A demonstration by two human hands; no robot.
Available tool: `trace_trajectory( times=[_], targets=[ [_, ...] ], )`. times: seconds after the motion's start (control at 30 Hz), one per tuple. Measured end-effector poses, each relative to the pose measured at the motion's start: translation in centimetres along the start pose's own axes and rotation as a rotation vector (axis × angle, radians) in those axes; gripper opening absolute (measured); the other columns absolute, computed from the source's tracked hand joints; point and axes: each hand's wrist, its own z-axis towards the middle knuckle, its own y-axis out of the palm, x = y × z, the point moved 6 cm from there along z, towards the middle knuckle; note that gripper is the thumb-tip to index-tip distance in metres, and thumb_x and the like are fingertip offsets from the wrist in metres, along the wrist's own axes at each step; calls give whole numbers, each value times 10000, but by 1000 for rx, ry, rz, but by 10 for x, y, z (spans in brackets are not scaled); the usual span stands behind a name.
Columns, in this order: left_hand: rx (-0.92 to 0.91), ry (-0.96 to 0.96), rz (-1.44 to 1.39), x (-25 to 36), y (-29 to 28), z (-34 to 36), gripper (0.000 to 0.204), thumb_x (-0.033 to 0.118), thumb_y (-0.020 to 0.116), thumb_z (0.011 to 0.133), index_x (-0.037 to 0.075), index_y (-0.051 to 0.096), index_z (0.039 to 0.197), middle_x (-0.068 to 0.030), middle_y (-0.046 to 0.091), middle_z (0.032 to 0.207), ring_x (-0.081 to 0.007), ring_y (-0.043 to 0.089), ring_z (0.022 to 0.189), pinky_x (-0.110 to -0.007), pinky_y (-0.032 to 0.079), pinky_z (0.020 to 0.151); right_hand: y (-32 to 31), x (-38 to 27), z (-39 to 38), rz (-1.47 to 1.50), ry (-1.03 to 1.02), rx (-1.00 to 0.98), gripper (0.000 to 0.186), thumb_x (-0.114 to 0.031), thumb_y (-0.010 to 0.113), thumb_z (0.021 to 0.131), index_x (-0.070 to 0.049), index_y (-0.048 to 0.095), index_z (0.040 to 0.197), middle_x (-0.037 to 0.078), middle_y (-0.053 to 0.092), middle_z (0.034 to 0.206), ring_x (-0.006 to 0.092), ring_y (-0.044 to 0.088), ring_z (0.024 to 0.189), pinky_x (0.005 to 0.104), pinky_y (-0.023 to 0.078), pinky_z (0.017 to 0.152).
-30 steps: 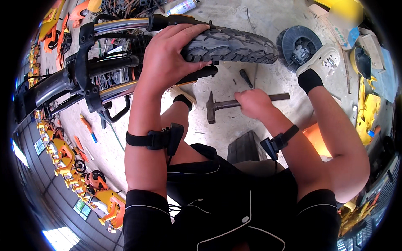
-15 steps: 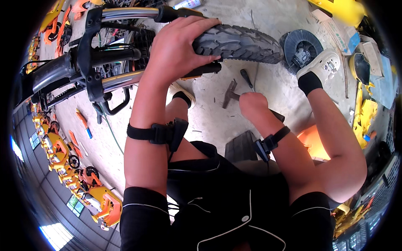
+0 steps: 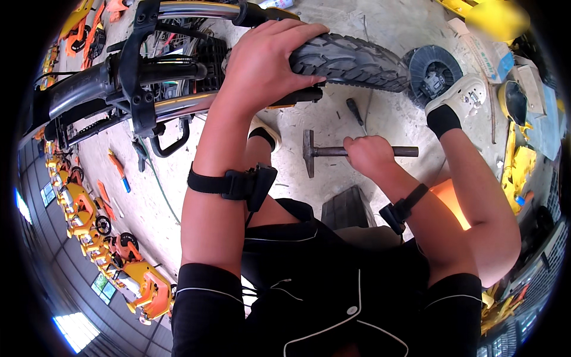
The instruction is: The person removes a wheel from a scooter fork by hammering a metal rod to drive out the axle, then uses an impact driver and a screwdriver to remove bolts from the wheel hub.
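My left hand (image 3: 266, 65) is wrapped over the black knobbly tyre (image 3: 351, 59) of a wheel, thumb on the near side and fingers across the tread. The wheel sits between the legs of a front fork (image 3: 134, 77) that reaches in from the left. My right hand (image 3: 372, 156) is closed round the handle of a hammer (image 3: 308, 153). The hammer lies level above the floor, its head to the left of my fist, below the tyre and apart from it. Beyond my right hand, a screwdriver (image 3: 355, 113) with a black handle lies on the floor.
A black round spool-like thing (image 3: 432, 74) lies by my right shoe (image 3: 461, 98). A dark box (image 3: 348, 208) stands between my legs. Yellow parts (image 3: 519, 163) and cardboard (image 3: 526, 89) lie at the right; yellow-orange vehicles (image 3: 148, 285) line the left.
The hammer has swung from a tilted position to level, its head moving left and slightly down. My right hand has shifted right and down; the wheel and left hand have moved slightly right.
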Motion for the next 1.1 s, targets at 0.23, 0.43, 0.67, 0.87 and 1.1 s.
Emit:
trace_trajectory(
  times=[0.23, 0.43, 0.67, 0.87, 1.1],
  targets=[
    [2, 3, 6, 0, 0, 0, 687, 215, 906, 607, 177, 681, 1255, -45, 689, 1166, -287, 634, 1069, -388, 517, 929, -36, 24, 4, 79, 119, 251, 127, -208, 682, 815, -123, 674, 908, 102, 715, 765, 324, 715, 736, 460, 558, 634],
    [-9, -1, -1, 1, 0, 1, 695, 218, 908, 601, 178, 681, 1257, -45, 688, 1171, -284, 634, 1078, -388, 517, 933, -35, 11, 4, 12, -123, 46, 145, -226, 699, 823, -124, 684, 925, 97, 719, 790, 327, 716, 778, 471, 556, 673],
    [5, 10, 11, 0, 1, -1, 709, 213, 913, 595, 187, 679, 1264, -48, 689, 1176, -282, 635, 1085, -389, 518, 936, -54, 20, 9, 86, 52, 218, 152, -229, 720, 807, -141, 701, 930, 96, 720, 802, 324, 714, 785, 455, 560, 683],
    [10, 9, 16, 0, 1, -1, 718, 213, 916, 594, 193, 677, 1270, -46, 690, 1172, -282, 636, 1084, -388, 518, 937, -52, 17, 10, 23, -99, 92, 171, -250, 746, 787, -139, 693, 905, 96, 716, 805, 334, 709, 797, 472, 556, 701],
    [4, -1, 8, -1, 1, -2, 707, 215, 916, 594, 190, 683, 1261, -43, 692, 1167, -281, 638, 1077, -384, 519, 929, -45, 21, 11, 102, -40, 143, 196, -275, 753, 774, -127, 668, 870, 93, 710, 802, 342, 699, 805, 478, 547, 717]
  ],
)
